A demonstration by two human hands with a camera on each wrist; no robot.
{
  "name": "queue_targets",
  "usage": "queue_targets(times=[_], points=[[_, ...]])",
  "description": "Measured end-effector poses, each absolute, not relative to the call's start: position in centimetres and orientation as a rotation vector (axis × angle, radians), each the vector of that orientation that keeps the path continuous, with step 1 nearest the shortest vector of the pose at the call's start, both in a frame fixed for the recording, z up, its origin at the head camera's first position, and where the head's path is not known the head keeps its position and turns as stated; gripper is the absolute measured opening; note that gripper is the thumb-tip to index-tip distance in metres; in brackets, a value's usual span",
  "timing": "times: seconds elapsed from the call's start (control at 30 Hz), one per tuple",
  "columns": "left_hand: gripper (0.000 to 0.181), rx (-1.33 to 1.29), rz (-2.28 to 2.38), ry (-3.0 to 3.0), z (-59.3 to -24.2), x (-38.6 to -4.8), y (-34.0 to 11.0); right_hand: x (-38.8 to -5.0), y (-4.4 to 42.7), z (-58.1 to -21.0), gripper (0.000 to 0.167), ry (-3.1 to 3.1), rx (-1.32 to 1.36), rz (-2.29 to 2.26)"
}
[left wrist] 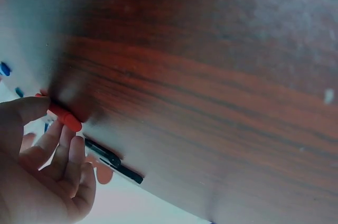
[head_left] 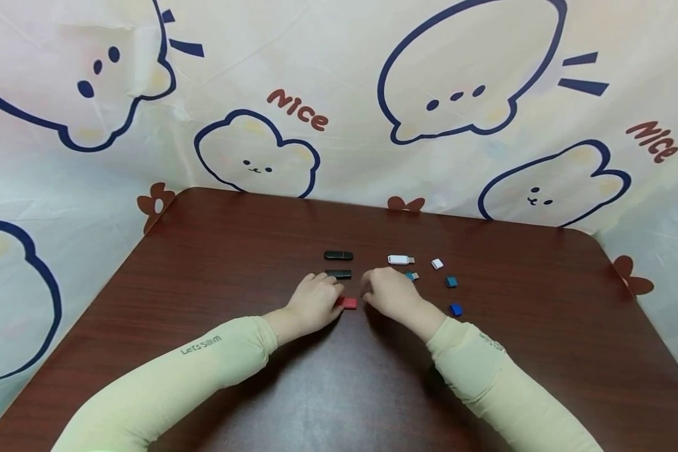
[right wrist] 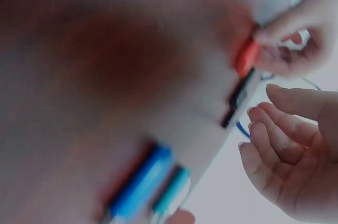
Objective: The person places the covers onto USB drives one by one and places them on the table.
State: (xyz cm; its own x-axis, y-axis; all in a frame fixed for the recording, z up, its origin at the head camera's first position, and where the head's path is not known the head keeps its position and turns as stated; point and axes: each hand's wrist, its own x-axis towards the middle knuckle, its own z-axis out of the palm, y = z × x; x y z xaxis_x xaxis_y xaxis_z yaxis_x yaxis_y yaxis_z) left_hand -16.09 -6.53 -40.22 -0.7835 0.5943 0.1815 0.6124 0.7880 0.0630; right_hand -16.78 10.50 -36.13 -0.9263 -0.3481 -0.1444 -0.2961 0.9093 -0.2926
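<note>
Between the thumb and fingers of my left hand (head_left: 314,303) is a red USB stick (head_left: 349,303), low over or on the table; the left wrist view shows the pinch on the red stick (left wrist: 66,116). My right hand (head_left: 392,294) is just to its right, holding nothing, with fingers apart and loosely bent in the right wrist view (right wrist: 290,150). Two black sticks lie behind the left hand, the rear one (head_left: 338,255) and the nearer one (head_left: 339,274). Beside the right hand are a blue stick (right wrist: 140,182) and a teal stick (right wrist: 171,189).
A white USB stick (head_left: 400,259) lies behind the right hand. Farther right are a white cap (head_left: 437,263), a teal cap (head_left: 451,282) and a blue cap (head_left: 456,309). A patterned cloth (head_left: 350,157) hangs behind the brown table (head_left: 215,251).
</note>
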Motion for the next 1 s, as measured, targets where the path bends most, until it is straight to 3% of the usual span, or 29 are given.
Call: queue_targets(times=[0.4, 0.7, 1.0], points=[[0.013, -0.959, -0.218, -2.867, -39.7, -16.1, -6.7, -19.8, 18.3, -33.7, 0.028, 2.907, -0.156, -0.444], [0.011, -0.942, -0.262, -2.841, -39.3, -15.8, -6.7, -22.0, 21.9, -35.4, 0.032, 2.905, 0.036, -0.379], [0.01, -0.93, -0.28, -2.803, -38.9, -15.3, -7.2, -23.3, 22.7, -37.1, 0.026, 2.898, 0.105, -0.362]])
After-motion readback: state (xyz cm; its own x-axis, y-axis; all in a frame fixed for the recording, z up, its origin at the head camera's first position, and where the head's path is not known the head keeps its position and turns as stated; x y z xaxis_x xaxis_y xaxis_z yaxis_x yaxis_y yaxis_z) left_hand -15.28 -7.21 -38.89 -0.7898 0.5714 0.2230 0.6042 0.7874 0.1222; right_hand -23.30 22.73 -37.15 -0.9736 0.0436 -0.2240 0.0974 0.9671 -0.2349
